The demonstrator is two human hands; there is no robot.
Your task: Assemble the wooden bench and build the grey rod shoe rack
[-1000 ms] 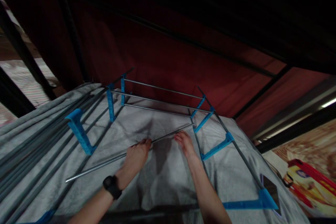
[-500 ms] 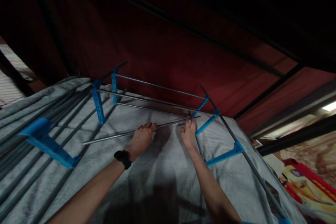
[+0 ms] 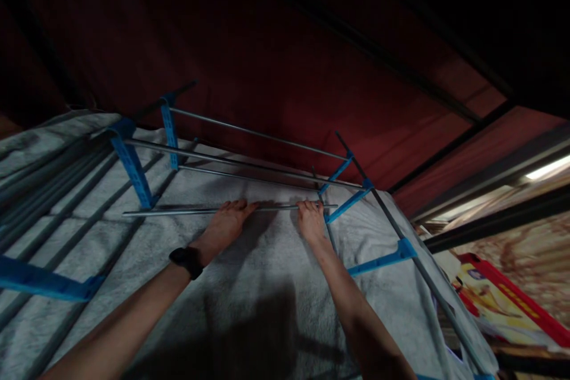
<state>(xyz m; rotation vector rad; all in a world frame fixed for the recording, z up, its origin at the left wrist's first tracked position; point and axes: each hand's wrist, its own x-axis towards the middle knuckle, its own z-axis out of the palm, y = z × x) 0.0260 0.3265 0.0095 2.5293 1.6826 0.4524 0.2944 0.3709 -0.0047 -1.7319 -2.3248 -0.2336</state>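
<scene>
"Steel rod (image 3: 178, 211), grey and thin: where does it lie?"

"Across the white towel (image 3: 249, 297), running left to right, at the near side of the rack. Its left end sits just beside the foot of a blue upright bracket (image 3: 133, 169). Its right end reaches a slanted blue bracket (image 3: 350, 203)."

"And the hands?"

"Both are on it. The left hand (image 3: 225, 227) lies palm down near the middle, fingers stretched and bent over the rod, thumb tucked under. The right hand (image 3: 309, 222) is close to the right end, fingers curled over the top. How far either thumb wraps underneath, I cannot tell."

"Anything on the wrists?"

"A black watch (image 3: 186, 261) on the left one. The right forearm is bare."

"What stands beyond the rod?"

"Three fixed rods (image 3: 240, 163) span the rack, side to side, between blue brackets at each end. The farthest is the highest, and the nearest sits low over the towel."

"And to the sides?"

"On the left, loose grey rods (image 3: 53, 190) lie along the towel, with a long blue piece (image 3: 44, 282) crossing them near the edge. On the right, a dark side rail (image 3: 409, 255) slopes toward the near corner and carries one more blue arm (image 3: 385, 258)."

"Behind it all?"

"A dark red fabric wall (image 3: 267, 71) with black bars across it. Far right and lower down is a red and yellow printed sheet (image 3: 499, 303), too blurred to read."
</scene>
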